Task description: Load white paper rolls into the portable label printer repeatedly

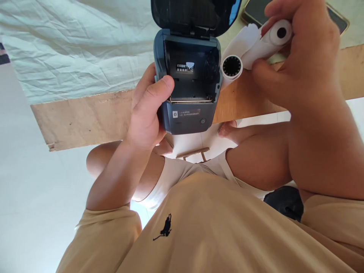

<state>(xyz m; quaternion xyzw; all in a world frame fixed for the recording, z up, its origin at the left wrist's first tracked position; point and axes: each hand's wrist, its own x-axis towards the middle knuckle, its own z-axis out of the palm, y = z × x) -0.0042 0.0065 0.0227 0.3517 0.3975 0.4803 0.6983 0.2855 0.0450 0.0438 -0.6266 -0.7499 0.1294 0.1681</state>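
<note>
My left hand (150, 102) grips a dark blue handheld label printer (187, 118) by its left side, thumb over the rim. The printer's black lid (193, 17) stands raised, baring a hollow with a small printed sticker inside and no roll in it. To the right, my right hand (309, 57) holds a white paper roll (260, 47) between thumb and fingers, its dark core facing me. Close beside the printer's right edge is a second white roll (224, 81) with a black toothed core. Whether the two rolls touch, I cannot tell.
A wooden table edge (85, 117) runs across in front of me, partly covered by a wrinkled pale green cloth (85, 45). Behind my right hand lies a phone (256, 13), partly hidden. Beneath the table, a wooden bar (193, 152) shows between my legs.
</note>
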